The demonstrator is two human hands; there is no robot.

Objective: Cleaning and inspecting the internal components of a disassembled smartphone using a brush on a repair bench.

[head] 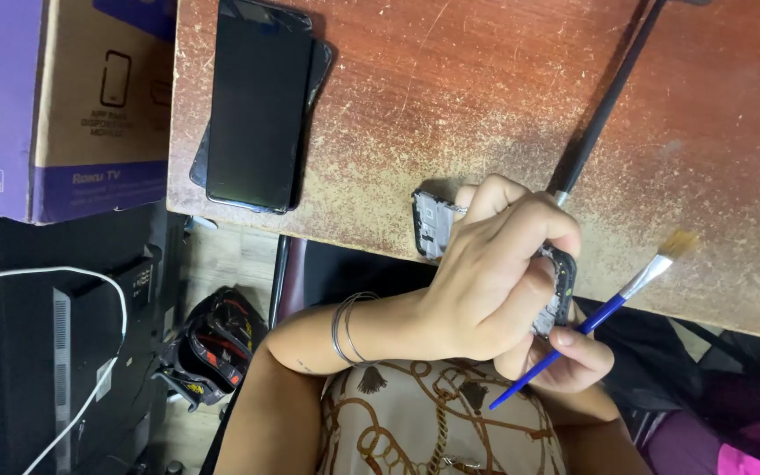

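Phone frame (437, 224), black, gutted, gripped by left hand (485, 281); right hand (573, 356) pinches blue brush (595, 317).

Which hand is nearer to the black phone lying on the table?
Left. The left hand is right of the black phone, holding a phone frame; the right hand is farther, holding a paintbrush.

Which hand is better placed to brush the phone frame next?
Right, probably. The right hand already grips the blue-handled brush, bristles pointing up and away beside the phone frame. The left hand is wrapped over the frame, steadying it at the table edge.
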